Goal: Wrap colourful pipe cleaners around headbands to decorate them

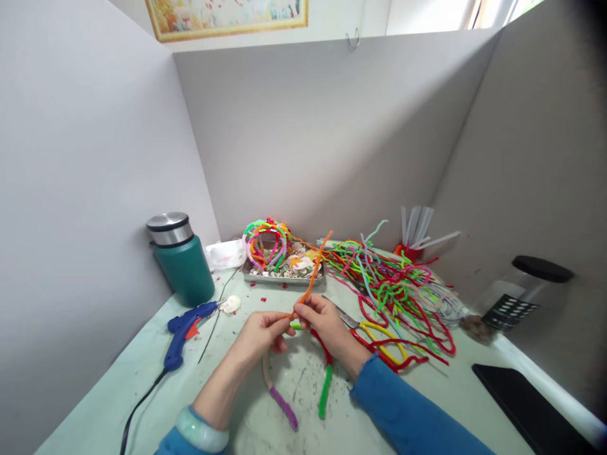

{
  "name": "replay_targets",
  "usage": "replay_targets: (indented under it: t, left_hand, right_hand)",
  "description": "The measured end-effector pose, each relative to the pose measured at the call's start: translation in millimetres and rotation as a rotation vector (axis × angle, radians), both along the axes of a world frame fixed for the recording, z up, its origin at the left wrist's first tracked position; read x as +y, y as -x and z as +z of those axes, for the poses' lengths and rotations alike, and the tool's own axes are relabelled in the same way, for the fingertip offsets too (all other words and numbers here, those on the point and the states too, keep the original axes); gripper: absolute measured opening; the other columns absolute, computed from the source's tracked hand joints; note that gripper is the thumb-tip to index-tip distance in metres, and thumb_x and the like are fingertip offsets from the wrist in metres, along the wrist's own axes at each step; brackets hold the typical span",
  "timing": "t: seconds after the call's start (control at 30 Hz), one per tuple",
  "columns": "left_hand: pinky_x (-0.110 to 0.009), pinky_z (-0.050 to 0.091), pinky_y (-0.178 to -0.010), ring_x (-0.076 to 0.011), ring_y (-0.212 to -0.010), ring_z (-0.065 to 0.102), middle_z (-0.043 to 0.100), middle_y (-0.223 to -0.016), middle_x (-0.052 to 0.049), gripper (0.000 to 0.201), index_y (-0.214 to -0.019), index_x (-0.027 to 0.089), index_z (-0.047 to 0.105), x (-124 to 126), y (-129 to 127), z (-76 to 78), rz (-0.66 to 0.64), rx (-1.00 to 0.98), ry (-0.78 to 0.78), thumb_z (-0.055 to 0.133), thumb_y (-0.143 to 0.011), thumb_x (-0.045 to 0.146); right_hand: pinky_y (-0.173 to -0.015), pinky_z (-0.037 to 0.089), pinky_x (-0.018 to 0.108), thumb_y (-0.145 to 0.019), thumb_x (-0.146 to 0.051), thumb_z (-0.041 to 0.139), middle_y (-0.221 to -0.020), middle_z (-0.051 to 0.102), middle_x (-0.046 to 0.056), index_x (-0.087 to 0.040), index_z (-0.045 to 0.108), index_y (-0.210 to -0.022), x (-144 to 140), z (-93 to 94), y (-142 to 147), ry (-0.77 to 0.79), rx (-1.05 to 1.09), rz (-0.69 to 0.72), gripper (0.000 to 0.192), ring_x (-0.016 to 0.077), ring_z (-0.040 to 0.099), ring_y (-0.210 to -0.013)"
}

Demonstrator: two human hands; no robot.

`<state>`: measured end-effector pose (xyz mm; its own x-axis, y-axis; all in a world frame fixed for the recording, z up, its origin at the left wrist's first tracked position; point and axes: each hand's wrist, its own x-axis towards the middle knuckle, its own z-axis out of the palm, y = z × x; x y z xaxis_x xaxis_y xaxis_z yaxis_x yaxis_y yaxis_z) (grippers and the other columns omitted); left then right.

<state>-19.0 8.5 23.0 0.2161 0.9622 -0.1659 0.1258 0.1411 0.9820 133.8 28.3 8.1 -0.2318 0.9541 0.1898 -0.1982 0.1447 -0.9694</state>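
Observation:
My left hand pinches a headband-like arch wrapped in coloured pipe cleaner at its top. Beside it, my right hand grips an orange pipe cleaner close to the arch, and its loose end points up and away. Below my hands the arch's two legs hang open: one is pale with a purple end, the other red with a green end. A bit of light green shows between the hands. My fingers hide where the orange strand meets the arch.
Left stand a green bottle and a blue glue gun. Behind, a metal tray holds shells and colourful rings. Right lie yellow-handled scissors, a pipe cleaner heap, a jar and a black tablet-like slab. Grey panels surround the table.

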Motion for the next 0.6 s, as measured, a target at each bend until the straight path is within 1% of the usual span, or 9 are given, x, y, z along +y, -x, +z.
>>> replay_targets:
  t: [0.13, 0.23, 0.3, 0.4, 0.5, 0.6]
  left_hand:
    - [-0.021, 0.037, -0.042, -0.0078, -0.039, 0.047, 0.062, -0.058, -0.002, 0.031, -0.066, 0.012, 0.067, -0.5, -0.6, -0.2, -0.011, 0.008, -0.033, 0.065, -0.067, 0.043]
    - [-0.020, 0.033, -0.041, -0.0085, -0.037, 0.046, 0.055, -0.045, 0.001, 0.029, -0.059, 0.013, 0.064, -1.6, -1.2, 1.3, -0.010, 0.071, -0.061, 0.063, -0.070, 0.040]
    - [-0.020, 0.032, -0.041, -0.0088, -0.036, 0.046, 0.054, -0.042, 0.001, 0.028, -0.057, 0.013, 0.063, -1.3, -1.5, 1.2, 0.007, 0.108, -0.075, 0.061, -0.071, 0.037]
    - [-0.020, 0.031, -0.040, -0.0082, -0.035, 0.046, 0.058, -0.046, 0.001, 0.020, -0.059, 0.013, 0.065, 1.2, -1.9, -1.7, 0.080, 0.070, -0.058, 0.062, -0.068, 0.031]
    - [-0.020, 0.030, -0.037, -0.0076, -0.032, 0.044, 0.057, -0.046, 0.002, 0.014, -0.063, 0.012, 0.067, 4.6, -1.8, -5.8, 0.188, -0.018, -0.017, 0.065, -0.064, 0.026]
    - [-0.020, 0.031, -0.036, -0.0066, -0.032, 0.044, 0.056, -0.048, 0.003, 0.017, -0.063, 0.012, 0.065, 5.9, -0.8, -8.2, 0.244, -0.096, -0.005, 0.064, -0.065, 0.029]
  right_hand:
    - [-0.046, 0.032, 0.020, -0.072, -0.037, 0.066, -0.058, 0.055, -0.003, -0.016, 0.058, -0.070, -0.4, 0.0, 1.4, -0.004, -0.005, -0.004, 0.022, 0.0078, 0.043, -0.048]
    - [-0.047, 0.033, 0.020, -0.072, -0.037, 0.065, -0.056, 0.053, -0.004, -0.016, 0.058, -0.071, -0.3, -0.1, 1.6, -0.013, -0.005, 0.002, 0.022, 0.0081, 0.042, -0.048]
    - [-0.047, 0.033, 0.021, -0.072, -0.037, 0.065, -0.054, 0.051, -0.004, -0.016, 0.058, -0.071, 0.0, -0.7, 1.4, -0.019, -0.010, -0.010, 0.022, 0.0084, 0.042, -0.048]
    - [-0.048, 0.034, 0.021, -0.074, -0.037, 0.064, -0.054, 0.049, -0.005, -0.017, 0.058, -0.069, 1.0, -3.7, 1.4, -0.038, -0.031, -0.060, 0.022, 0.0088, 0.043, -0.049]
    - [-0.050, 0.036, 0.022, -0.075, -0.034, 0.063, -0.056, 0.052, -0.004, -0.017, 0.061, -0.071, 0.7, -7.8, 2.6, -0.091, -0.071, -0.087, 0.018, 0.0098, 0.045, -0.051]
    - [-0.059, 0.042, 0.025, -0.079, -0.030, 0.060, -0.068, 0.060, 0.001, -0.018, 0.065, -0.077, -3.3, -8.2, 4.4, -0.259, -0.138, -0.054, 0.013, 0.0137, 0.053, -0.063]
